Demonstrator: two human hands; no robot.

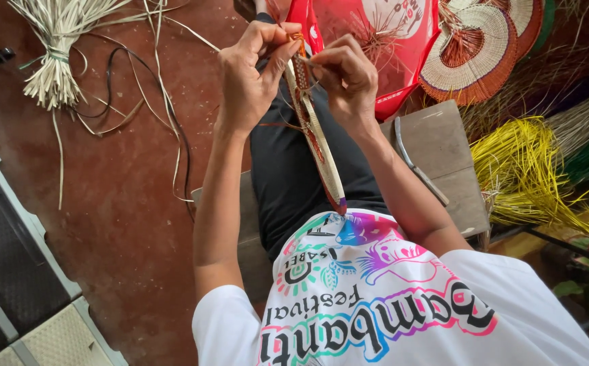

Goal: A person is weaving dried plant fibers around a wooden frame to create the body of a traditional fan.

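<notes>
My left hand (250, 71) and my right hand (342, 74) are raised together over my lap. Both pinch the far rim of a woven fan (318, 135) seen edge-on, tan with red strands, its near tip resting against my white printed shirt. The left fingers curl over the fan's top edge; the right fingertips press thin strands at the same spot. Loose red strands trail from the fan toward my left forearm.
A knife (416, 166) lies on the wooden bench (443, 142) to my right. Finished round fans (471, 51) and a red bag (376, 41) lie ahead. Yellow straw (532, 169) is piled at right, a pale straw bundle (54, 61) at upper left on the red floor.
</notes>
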